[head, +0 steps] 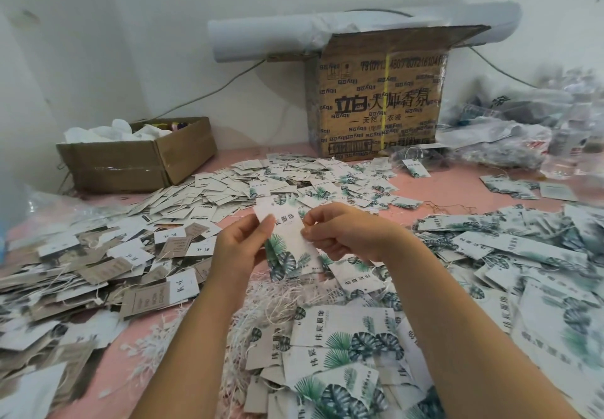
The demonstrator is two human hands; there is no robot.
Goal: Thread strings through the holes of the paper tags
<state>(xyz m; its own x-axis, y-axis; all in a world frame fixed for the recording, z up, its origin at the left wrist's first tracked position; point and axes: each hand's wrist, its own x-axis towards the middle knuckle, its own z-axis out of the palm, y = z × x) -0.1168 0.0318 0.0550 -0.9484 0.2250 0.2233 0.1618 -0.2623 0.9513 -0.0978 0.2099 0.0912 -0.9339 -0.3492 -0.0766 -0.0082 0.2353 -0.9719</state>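
Above the middle of a pink cloth (130,369) strewn with loose tags (343,330): one leaf-printed tag (289,239), held upright in the air between both hands. The left hand (242,245) pinches its left edge between thumb and fingers. The right hand (343,235) pinches the right edge with curled fingers; whether a string is also held there cannot be told. Step in hand, by judgement: a tag picked and steadied, its hole not yet threaded. The next move calls for a single string from the white heap of strings (261,307) just below the hands, its end fed through the small hole at the tag's top while one hand keeps the card steady. Writing: held tag, black characters ending 服饰, the first partly covered by a thumb; the same print recurs on the loose tags. Brown tags (147,297), left: lettering too small to read. Large carton (379,101) at the wall: 立白 大师香氛, a digit row along the top. Small box (130,163): unmarked.
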